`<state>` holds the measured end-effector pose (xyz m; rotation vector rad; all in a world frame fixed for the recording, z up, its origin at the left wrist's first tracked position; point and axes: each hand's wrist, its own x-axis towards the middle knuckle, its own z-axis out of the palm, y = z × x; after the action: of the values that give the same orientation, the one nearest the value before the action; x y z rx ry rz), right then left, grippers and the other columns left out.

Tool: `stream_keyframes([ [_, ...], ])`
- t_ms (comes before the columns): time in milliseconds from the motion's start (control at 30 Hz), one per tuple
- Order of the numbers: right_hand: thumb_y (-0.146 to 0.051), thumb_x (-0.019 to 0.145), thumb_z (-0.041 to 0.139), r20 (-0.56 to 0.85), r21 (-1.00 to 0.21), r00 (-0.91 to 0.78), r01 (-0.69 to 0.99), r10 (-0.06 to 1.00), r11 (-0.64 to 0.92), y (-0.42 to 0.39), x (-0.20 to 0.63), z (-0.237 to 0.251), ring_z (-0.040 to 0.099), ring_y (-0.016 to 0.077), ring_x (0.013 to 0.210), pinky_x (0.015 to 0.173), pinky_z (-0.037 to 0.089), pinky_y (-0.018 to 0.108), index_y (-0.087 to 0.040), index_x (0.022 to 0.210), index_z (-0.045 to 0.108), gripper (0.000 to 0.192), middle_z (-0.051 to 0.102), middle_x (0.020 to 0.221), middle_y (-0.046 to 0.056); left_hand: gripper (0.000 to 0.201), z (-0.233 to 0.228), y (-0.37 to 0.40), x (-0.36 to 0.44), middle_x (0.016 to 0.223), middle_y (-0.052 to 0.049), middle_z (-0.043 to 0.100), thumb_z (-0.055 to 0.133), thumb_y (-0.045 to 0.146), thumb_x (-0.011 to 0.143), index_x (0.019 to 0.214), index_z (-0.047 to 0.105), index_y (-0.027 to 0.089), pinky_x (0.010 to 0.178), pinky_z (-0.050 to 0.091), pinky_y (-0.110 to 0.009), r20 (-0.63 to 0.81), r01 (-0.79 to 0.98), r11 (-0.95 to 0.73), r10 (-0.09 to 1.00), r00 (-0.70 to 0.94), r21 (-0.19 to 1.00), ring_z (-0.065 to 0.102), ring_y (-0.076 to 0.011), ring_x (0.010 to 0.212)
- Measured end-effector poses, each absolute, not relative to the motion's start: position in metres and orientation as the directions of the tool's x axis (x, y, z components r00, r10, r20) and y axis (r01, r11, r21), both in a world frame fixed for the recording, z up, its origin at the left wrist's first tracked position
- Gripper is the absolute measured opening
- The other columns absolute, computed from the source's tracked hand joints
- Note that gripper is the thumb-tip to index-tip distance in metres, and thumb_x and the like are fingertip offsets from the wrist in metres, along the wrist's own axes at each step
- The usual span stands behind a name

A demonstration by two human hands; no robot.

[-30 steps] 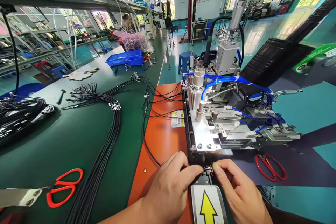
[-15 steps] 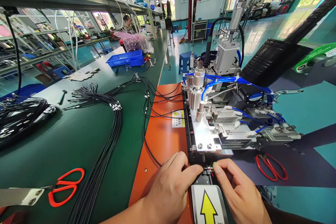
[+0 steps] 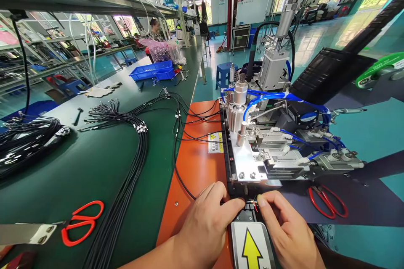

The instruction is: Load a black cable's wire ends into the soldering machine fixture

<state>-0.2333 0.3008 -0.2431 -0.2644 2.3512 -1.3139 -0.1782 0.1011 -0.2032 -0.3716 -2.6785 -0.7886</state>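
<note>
My left hand (image 3: 208, 220) is closed around a black cable (image 3: 182, 183) that comes down across the orange plate (image 3: 202, 168). Its thumb presses near the cable's end, at the front of the machine (image 3: 235, 164). Thin coloured wires (image 3: 255, 206), red among them, stick out of that end. Thumb and forefinger of my right hand (image 3: 285, 229) pinch the wires' tips just to the right. Both hands are over a small black block (image 3: 244, 215), behind a plate with a yellow arrow (image 3: 251, 248). My left fingertips are hidden behind the hand.
A bundle of black cables (image 3: 134, 172) lies on the green table (image 3: 47, 201), beside red-handled scissors (image 3: 82, 222). Other red-handled scissors (image 3: 328, 202) are at the right. Farther back are a blue tray (image 3: 153, 71), a coiled cable bundle (image 3: 28, 143) and a seated person (image 3: 155, 29).
Both hands keep their places and their hold on the cable and wires. The whole view has shifted very slightly; nothing else visibly differs.
</note>
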Motion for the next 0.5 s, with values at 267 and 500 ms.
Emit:
stream_keyframes([
  [267,-0.062,0.093,0.04,-0.218,-0.844,-0.91,-0.005,-0.352,0.536,0.2961,-0.2348,-0.2431,0.051,0.0077,0.069,0.063,0.042,0.013,-0.02,0.102,0.05,0.045,0.056,0.083,-0.001,0.029,-0.2014,0.1022,-0.176,0.086,-0.008,0.044,0.052,0.01,0.086,0.112,0.064,0.017,0.062,0.037,-0.026,0.356,0.354,0.824,0.201,-0.913,0.443,0.039,-0.0145,0.076],
  [500,-0.064,0.093,0.04,-0.258,-0.866,-0.894,0.046,-0.365,0.498,0.299,-0.2333,-0.248,0.052,0.009,0.072,0.064,0.044,0.015,-0.02,0.105,0.048,0.046,0.057,0.085,0.0,0.031,-0.2035,0.1013,-0.1753,0.086,-0.007,0.045,0.053,0.008,0.085,0.113,0.063,0.017,0.064,0.039,-0.027,0.39,0.372,0.811,0.195,-0.9,0.452,0.04,-0.0144,0.077],
])
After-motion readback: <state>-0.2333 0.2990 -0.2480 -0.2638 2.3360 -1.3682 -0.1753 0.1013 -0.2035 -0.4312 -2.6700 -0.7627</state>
